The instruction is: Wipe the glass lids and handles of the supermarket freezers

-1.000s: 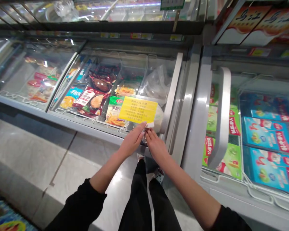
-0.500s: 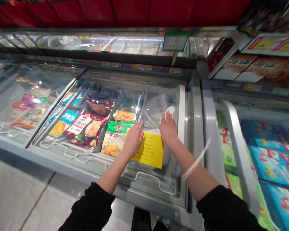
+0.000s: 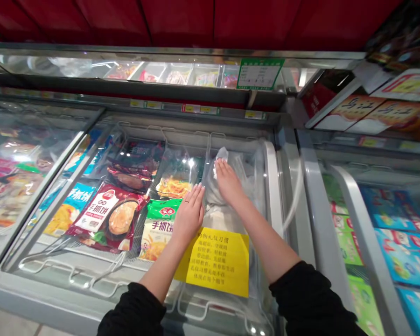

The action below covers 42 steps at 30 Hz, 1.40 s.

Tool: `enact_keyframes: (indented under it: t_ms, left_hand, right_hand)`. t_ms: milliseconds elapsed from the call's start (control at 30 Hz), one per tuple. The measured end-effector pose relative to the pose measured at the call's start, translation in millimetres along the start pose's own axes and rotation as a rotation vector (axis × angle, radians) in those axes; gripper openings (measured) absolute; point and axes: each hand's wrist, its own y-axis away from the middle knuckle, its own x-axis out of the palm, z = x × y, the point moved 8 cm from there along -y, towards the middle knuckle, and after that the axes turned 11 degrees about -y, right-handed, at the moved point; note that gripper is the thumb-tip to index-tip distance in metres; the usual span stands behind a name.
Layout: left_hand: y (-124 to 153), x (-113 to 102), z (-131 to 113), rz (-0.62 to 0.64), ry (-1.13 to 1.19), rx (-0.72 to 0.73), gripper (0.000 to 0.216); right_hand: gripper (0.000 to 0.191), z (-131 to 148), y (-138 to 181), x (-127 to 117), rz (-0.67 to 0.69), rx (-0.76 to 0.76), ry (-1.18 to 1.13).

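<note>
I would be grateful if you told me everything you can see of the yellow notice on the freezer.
The yellow notice is a bright, rectangular sheet, apparently paper or card, printed in dark Chinese characters: a heading over several lines. It lies flat against the clear lid, towards the near right part, turned slightly so its right end sits lower. The left forearm crosses in front of its left part, hiding some of it; whether they touch is unclear.
</note>
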Motion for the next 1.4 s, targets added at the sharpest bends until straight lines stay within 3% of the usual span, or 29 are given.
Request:
enact_keyframes:
  t_ms: [67, 233, 333, 433, 567, 633, 733, 800, 867, 967, 1100, 1200, 1300, 1400]
  left_hand:
    - [-0.8, -1.4, 0.4, 0.006, 0.002, -0.001, 0.062]
    - [-0.8, -1.8, 0.9, -0.005, -0.015, 0.006, 0.064]
    - [0.2, -0.8, 1.0, -0.020, -0.017, 0.005, 0.066]
    - [0.6, -0.3, 0.7, -0.030, -0.028, 0.008, 0.066]
    - [0.4, -0.3, 0.0, -0.028, -0.066, 0.020, 0.065]
    - [0.5, -0.7, -0.4, -0.033, -0.083, 0.032, 0.066]
    - [0.8, -1.1, -1.2, -0.043, -0.099, 0.046, 0.066]
    - [1.0, -1.5, -1.6, -0.052, -0.110, 0.050, 0.066]
    - [1.1, -1.9, -1.8, -0.062, -0.119, 0.049, 0.065]
    - [1.4, -2.6, -2.0, -0.074, -0.129, 0.049, 0.066]
    - [2.3, -4.2, -1.1, -0.090, -0.133, 0.043, 0.070]
    - [2.8, -5.4, -0.8, -0.094, -0.118, 0.038, 0.072]
    - [3.8, -4.7, -0.6, -0.081, -0.071, 0.032, 0.075]
    - [7.5, -7.2, 10.1, -0.140, -0.016, -0.085, 0.074]
  right_hand:
    - [0.068, -12.0, -2.5, -4.4, 0.001, 0.012, -0.010]
    - [0.068, -91.0, -19.9, -37.4, -0.103, 0.314, 0.052]
    - [0.066, -107.3, -46.9, -48.5, -0.139, 0.305, 0.062]
    - [0.063, -92.1, -77.7, -45.3, -0.157, 0.241, 0.051]
    - [0.061, -35.6, -99.4, -21.5, -0.097, 0.133, 0.017]
    - [0.061, -1.1, -89.9, -9.0, -0.036, 0.049, -0.002]
    - [0.062, 33.9, -47.1, 1.8, 0.066, -0.068, -0.016]
    - [0.063, 35.1, -10.9, 2.0, 0.108, -0.075, -0.003]
    - [0.071, 18.7, 17.1, -3.1, 0.111, -0.005, 0.030]
    - [0.089, -22.5, 23.9, -18.5, 0.044, 0.189, 0.083]
    - [0.089, -64.5, -33.9, -42.1, -0.105, 0.384, 0.116]
    - [0.076, -71.0, -94.8, -46.7, -0.168, 0.433, 0.095]
    - [0.068, -40.9, -143.0, -27.7, -0.105, 0.313, 0.047]
    - [0.063, 22.9, -155.2, 3.2, 0.021, 0.064, -0.011]
